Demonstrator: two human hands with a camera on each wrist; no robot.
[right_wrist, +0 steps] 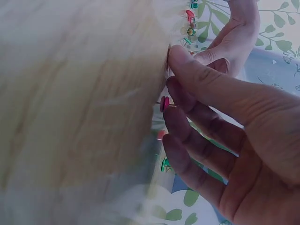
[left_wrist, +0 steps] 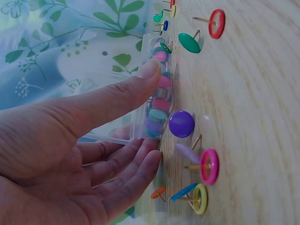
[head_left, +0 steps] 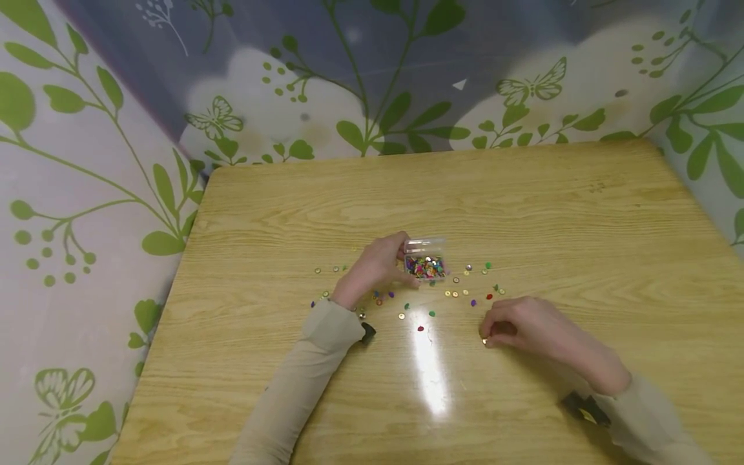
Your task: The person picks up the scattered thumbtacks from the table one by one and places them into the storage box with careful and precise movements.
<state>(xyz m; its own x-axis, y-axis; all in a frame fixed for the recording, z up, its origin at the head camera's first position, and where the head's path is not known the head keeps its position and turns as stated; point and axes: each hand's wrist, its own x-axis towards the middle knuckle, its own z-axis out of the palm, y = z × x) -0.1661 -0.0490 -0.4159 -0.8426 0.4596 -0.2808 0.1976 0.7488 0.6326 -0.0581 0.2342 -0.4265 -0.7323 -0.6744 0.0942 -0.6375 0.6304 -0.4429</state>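
Observation:
A small clear plastic box of multicoloured thumbtacks stands on the table with its clear lid raised at the back. My left hand holds the box at its left side. In the left wrist view the thumb lies along the box's near edge, while the other fingers curve round beside it. Farther right and nearer me, my right hand is down at the tabletop. Its thumb and forefinger pinch a gold thumbtack; in the right wrist view those fingertips mostly hide it.
Loose thumbtacks lie scattered around the box, among them a red one, a green one and a purple one. The wooden table meets a wall with a leaf and butterfly pattern at the back.

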